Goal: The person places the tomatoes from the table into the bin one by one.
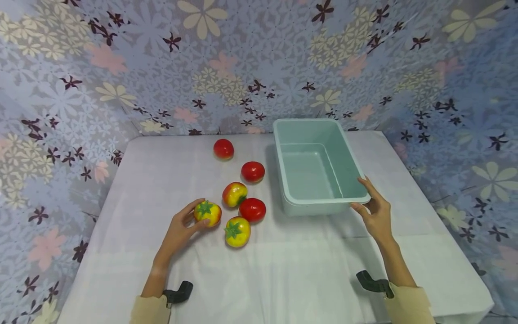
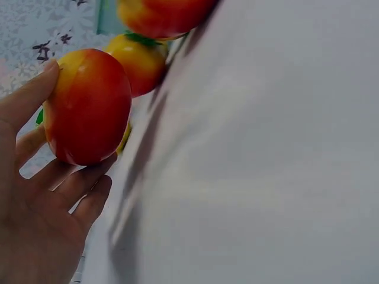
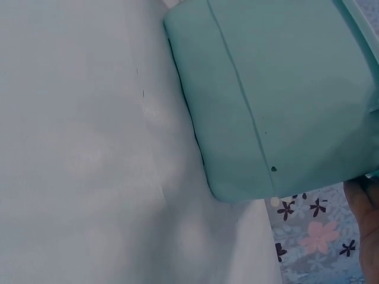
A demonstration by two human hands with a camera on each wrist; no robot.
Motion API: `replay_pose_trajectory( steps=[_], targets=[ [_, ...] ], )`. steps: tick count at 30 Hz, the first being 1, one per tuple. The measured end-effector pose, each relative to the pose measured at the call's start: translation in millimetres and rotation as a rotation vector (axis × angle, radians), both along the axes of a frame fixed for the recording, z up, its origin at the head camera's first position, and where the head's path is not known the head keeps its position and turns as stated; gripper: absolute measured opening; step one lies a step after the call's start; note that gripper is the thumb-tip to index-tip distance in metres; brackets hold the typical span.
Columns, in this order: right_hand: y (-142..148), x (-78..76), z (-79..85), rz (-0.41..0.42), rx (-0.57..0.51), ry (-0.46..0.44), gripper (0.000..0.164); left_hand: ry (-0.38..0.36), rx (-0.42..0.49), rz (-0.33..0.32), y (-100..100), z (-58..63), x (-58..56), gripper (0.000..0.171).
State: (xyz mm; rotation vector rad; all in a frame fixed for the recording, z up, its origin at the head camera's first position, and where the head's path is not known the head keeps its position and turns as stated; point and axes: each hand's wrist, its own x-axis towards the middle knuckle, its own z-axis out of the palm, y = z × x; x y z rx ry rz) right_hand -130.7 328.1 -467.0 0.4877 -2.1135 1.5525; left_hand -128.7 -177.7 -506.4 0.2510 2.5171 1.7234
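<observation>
Left hand (image 1: 180, 228) holds a yellow-and-red tomato (image 1: 212, 214) between thumb and fingers; five other tomatoes (image 1: 252, 210) lie from its twelve to four o'clock. Right hand (image 1: 379, 217) grips the four-o'clock corner of a green bin (image 1: 307, 168), toward the held tomato's two o'clock.

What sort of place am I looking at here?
Hard to say for sure, perhaps a small staged work corner: a floral-patterned covering rises behind and beside a white-covered table, where glossy tomato-like fruits lie near a pale green bin.
</observation>
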Motion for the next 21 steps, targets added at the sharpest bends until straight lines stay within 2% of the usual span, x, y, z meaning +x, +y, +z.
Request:
replay_pose_trajectory(
  steps=[7,12,18,21],
  targets=[
    [0,0.0,0.9,-0.018,0.017,-0.007,0.067,0.088,0.053,0.012,-4,20.7,-13.9,0.058],
    [1,0.8,3.1,-0.022,0.013,-0.021,0.066,0.091,0.082,0.004,5,35.6,-22.3,0.059],
    [1,1.3,2.7,-0.018,0.001,-0.028,0.066,0.094,0.090,-0.025,27,71.6,-22.1,0.057],
    [1,0.9,1.5,-0.023,0.010,-0.031,0.066,0.111,0.095,-0.039,33,82.6,-25.2,0.057]
  ],
)
